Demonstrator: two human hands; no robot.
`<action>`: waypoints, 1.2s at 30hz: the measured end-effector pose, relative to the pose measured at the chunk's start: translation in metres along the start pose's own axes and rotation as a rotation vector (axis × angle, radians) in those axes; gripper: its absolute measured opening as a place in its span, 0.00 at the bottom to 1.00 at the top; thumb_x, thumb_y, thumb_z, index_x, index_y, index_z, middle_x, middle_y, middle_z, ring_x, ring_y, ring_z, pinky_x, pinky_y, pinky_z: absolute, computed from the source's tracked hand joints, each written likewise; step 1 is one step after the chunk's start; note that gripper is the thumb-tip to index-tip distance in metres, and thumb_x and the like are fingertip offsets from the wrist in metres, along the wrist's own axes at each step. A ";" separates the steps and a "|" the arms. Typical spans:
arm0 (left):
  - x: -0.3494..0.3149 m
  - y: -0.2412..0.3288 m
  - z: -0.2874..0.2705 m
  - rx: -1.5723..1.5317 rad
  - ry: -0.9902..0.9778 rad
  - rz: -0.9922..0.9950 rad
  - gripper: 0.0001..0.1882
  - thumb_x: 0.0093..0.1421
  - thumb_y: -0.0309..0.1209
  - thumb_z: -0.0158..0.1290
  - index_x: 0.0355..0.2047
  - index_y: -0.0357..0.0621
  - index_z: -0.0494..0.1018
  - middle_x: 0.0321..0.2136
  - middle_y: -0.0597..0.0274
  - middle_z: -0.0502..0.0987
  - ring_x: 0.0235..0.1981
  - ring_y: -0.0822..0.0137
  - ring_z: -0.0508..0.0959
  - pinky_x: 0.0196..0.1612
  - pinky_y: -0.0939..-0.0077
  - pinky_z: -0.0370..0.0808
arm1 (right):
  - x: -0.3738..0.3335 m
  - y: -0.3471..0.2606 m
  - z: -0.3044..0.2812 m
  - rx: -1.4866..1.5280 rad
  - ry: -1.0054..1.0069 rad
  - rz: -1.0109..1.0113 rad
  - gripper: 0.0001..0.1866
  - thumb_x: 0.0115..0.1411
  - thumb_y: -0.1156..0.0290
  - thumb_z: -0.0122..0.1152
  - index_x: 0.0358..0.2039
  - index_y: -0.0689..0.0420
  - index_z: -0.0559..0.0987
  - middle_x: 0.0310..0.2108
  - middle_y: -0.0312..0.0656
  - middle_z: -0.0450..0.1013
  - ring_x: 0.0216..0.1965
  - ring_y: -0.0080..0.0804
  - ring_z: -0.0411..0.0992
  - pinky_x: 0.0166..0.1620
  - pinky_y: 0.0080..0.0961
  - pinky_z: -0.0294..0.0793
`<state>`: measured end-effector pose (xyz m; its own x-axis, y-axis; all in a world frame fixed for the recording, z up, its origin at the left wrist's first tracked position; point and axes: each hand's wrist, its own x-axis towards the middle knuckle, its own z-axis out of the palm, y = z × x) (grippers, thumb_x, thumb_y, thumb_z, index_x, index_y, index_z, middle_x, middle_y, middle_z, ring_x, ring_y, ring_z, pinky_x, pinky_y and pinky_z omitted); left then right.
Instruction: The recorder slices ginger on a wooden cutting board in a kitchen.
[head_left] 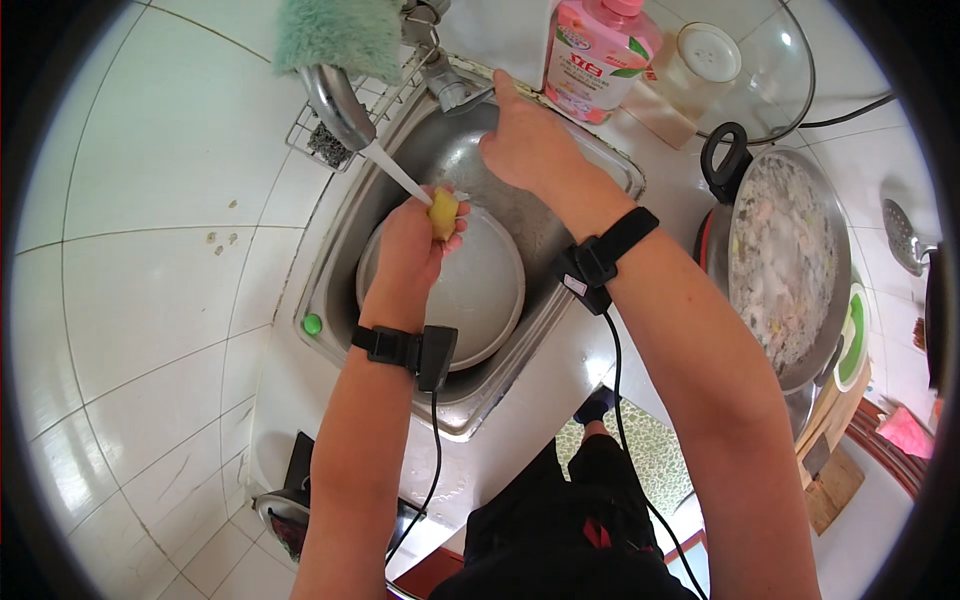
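My left hand is closed round a small yellow chunk, perhaps peeled ginger, its kind not certain. Water from the tap runs down onto it. Below, a round metal basin sits inside the steel sink. At the sink's far edge, my right hand has its index finger stretched out and its thumb apart, beside the tap's metal lever. Whether it touches the lever is hard to make out. The other right fingers are largely hidden.
A pink soap bottle stands behind the sink, next to a glass lid. Right of my right arm is a wide pan of foamy liquid with food in it. A wire rack holds a scouring pad. Cables hang from both wrist straps.
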<state>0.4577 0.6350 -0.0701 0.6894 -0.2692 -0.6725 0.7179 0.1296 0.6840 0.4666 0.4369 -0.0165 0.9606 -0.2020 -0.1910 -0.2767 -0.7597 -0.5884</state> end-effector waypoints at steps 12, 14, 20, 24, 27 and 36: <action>-0.013 -0.009 -0.017 0.199 0.007 0.050 0.22 0.66 0.28 0.57 0.57 0.31 0.70 0.42 0.51 0.81 0.38 0.64 0.83 0.40 0.75 0.82 | 0.012 -0.004 0.001 -0.087 -0.018 -0.008 0.44 0.60 0.66 0.58 0.72 0.69 0.53 0.51 0.62 0.79 0.53 0.56 0.79 0.56 0.46 0.78; -0.019 -0.011 -0.023 0.276 0.053 0.027 0.23 0.64 0.27 0.59 0.57 0.30 0.70 0.43 0.52 0.81 0.39 0.65 0.83 0.41 0.75 0.82 | 0.017 -0.010 -0.006 -0.074 -0.036 0.023 0.43 0.60 0.66 0.58 0.70 0.71 0.54 0.50 0.63 0.79 0.53 0.56 0.79 0.55 0.46 0.78; -0.042 -0.014 -0.031 0.466 0.100 0.229 0.27 0.55 0.19 0.67 0.55 0.28 0.73 0.44 0.53 0.82 0.40 0.69 0.82 0.43 0.77 0.80 | 0.040 -0.009 -0.005 -0.109 -0.005 0.025 0.41 0.59 0.66 0.57 0.68 0.72 0.55 0.47 0.65 0.79 0.51 0.57 0.80 0.54 0.48 0.78; -0.060 -0.017 -0.028 0.540 0.107 0.321 0.27 0.55 0.16 0.67 0.56 0.32 0.73 0.46 0.55 0.81 0.46 0.68 0.82 0.51 0.77 0.78 | 0.024 0.004 0.001 -0.026 0.038 -0.070 0.44 0.59 0.68 0.56 0.72 0.69 0.52 0.47 0.62 0.80 0.51 0.56 0.80 0.54 0.47 0.78; -0.069 -0.025 -0.029 0.551 0.094 0.341 0.25 0.57 0.17 0.66 0.56 0.32 0.74 0.45 0.56 0.81 0.46 0.69 0.81 0.52 0.77 0.78 | -0.002 0.010 0.001 0.056 0.101 -0.018 0.42 0.58 0.69 0.57 0.72 0.66 0.57 0.49 0.62 0.79 0.52 0.57 0.79 0.55 0.46 0.78; -0.072 -0.052 -0.044 0.764 0.195 0.210 0.10 0.70 0.35 0.55 0.38 0.40 0.77 0.25 0.67 0.76 0.24 0.78 0.73 0.27 0.80 0.70 | -0.141 0.033 0.030 0.280 -0.100 -0.110 0.19 0.60 0.71 0.56 0.51 0.59 0.82 0.41 0.57 0.81 0.44 0.60 0.78 0.50 0.50 0.78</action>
<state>0.3747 0.6896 -0.0700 0.8575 -0.1313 -0.4975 0.3558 -0.5471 0.7577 0.3215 0.4586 -0.0329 0.9817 -0.0561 -0.1822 -0.1813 -0.5711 -0.8006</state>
